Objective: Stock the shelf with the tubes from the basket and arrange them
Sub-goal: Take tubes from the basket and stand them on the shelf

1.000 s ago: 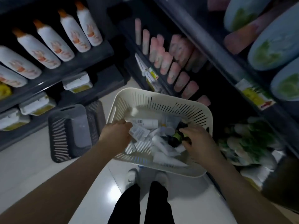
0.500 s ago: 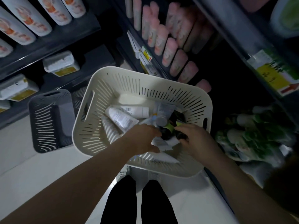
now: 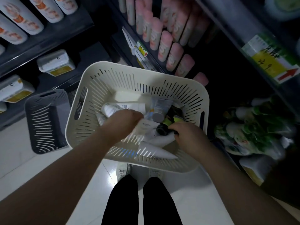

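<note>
The cream slotted basket (image 3: 113,78) sits low, just ahead of the person's legs and close beside the dark shelf (image 3: 227,30). In it lies a loose heap of tubes (image 3: 155,140): mostly white tubes (image 3: 129,106), a grey-capped tube (image 3: 159,111), and a dark tube (image 3: 162,129) with a lime-green band. The left hand (image 3: 123,124) presses down on the white ones with its fingers tucked under and hidden, so I cannot tell its grasp. The right hand (image 3: 190,137), at the heap's right edge, curls its fingers round the dark tube.

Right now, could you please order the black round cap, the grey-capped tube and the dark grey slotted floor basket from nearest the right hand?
From the right hand:
1. Black round cap, at its fingertips.
2. Grey-capped tube, just beyond the cap.
3. Dark grey slotted basket, far left on the floor.
</note>
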